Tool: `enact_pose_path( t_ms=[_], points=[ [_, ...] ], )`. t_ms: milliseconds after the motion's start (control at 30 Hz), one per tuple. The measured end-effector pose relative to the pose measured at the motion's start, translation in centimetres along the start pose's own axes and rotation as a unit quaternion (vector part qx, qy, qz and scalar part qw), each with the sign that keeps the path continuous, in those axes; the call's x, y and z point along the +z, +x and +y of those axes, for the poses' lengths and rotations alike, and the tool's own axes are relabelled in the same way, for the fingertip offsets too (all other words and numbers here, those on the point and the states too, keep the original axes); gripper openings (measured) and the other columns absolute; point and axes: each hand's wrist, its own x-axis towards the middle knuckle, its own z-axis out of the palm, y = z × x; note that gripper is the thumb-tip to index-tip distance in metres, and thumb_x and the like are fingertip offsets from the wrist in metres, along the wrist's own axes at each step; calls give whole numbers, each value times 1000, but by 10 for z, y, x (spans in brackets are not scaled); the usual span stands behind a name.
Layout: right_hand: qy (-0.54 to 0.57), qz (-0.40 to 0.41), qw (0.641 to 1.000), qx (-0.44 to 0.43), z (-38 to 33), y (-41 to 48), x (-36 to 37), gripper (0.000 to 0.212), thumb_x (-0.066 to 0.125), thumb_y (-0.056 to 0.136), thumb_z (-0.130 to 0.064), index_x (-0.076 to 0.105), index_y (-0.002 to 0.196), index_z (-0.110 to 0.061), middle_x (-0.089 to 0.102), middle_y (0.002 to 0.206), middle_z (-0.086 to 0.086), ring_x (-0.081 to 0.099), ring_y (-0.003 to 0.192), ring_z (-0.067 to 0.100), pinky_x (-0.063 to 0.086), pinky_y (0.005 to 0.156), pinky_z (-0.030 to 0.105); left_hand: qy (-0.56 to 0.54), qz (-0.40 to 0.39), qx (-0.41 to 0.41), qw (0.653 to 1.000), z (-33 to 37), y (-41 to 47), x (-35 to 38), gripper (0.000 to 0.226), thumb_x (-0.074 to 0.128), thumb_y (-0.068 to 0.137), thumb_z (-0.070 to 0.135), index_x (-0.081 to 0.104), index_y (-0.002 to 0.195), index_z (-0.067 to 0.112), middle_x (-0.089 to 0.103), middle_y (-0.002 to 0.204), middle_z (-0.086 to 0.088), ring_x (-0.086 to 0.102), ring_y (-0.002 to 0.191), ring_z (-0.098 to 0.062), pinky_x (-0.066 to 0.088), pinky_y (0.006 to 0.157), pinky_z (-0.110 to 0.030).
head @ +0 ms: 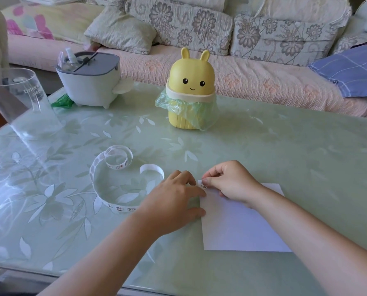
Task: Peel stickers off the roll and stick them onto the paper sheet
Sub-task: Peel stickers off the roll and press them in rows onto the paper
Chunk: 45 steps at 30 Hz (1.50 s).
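My right hand (231,182) is pinching a small round printed sticker (203,185) at the far left corner of the flat white paper sheet (242,227). My left hand (174,195) is resting open, fingertips touching the sheet's left edge. The papery sticker roll (105,155) is lying half uncoiled to the left on the glossy, leaf-patterned tabletop (285,146), its strip curving toward my left wrist.

I record a white paper sheet (242,227) lying flat, one small sticker (203,185) at its far left corner. The sticker roll (117,167) lies partly uncoiled to its left.
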Motion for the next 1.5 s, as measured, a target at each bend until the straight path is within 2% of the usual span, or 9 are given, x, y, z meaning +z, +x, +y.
enact_pose_path(
  t_ms=[200,500,633,733,900,1100,1233,1333,1500],
  points=[
    [-78,34,996,-22,-1,1,5,7,78,81,-23,76,74,-22,72,70,-8,64,66,8,49,61,23,5,-8,-5,1000,3,0,-2,42,62,85,54,59,125,44,45,124,13,38,117,-8,30,81,-18],
    [-129,69,988,-39,0,5,7,8,80,78,-26,73,73,-26,69,71,-11,66,71,9,52,65,22,6,11,-16,1000,4,0,1,35,57,90,49,61,123,37,49,119,14,41,113,-9,35,81,-20],
    [-152,93,984,11,-2,9,5,30,86,67,-41,65,85,-31,67,84,-9,66,74,12,55,70,29,37,29,-35,998,9,3,6,43,51,93,45,51,134,31,49,120,11,40,113,-12,35,88,-22],
    [-201,105,974,22,-3,4,1,38,84,66,-50,62,88,-30,60,85,-13,61,77,10,46,62,26,61,21,-32,997,13,4,6,46,47,94,45,48,138,32,46,120,10,39,113,-12,32,87,-23],
    [-139,98,984,47,12,5,-10,27,82,71,-42,65,82,-25,64,68,-8,59,56,13,48,60,26,84,6,-36,996,14,5,5,46,44,95,47,48,138,31,43,123,10,38,117,-13,34,93,-25],
    [-177,80,976,-101,25,-10,-9,8,67,85,-31,66,92,-35,63,82,-11,60,78,10,48,68,28,97,26,-43,994,15,8,10,46,42,93,49,51,132,27,47,119,8,42,112,-16,38,93,-28],
    [-306,71,922,-225,31,-25,-3,21,52,92,-30,68,105,-34,50,89,-5,53,74,15,48,63,33,138,37,-28,989,16,8,16,60,25,86,53,52,133,26,49,109,3,48,101,-21,45,85,-34],
    [-359,69,891,-271,38,-31,0,26,48,92,-33,66,110,-33,43,89,-6,44,69,14,37,53,31,156,48,-17,986,13,8,18,63,27,88,52,57,134,21,52,107,2,51,97,-21,49,81,-34],
    [-400,94,864,-290,47,-32,-5,27,48,88,-37,71,102,-34,46,88,-8,50,77,16,29,54,26,166,42,-12,985,14,7,16,64,27,90,52,57,135,19,53,111,1,52,100,-22,49,82,-35]
  ],
)
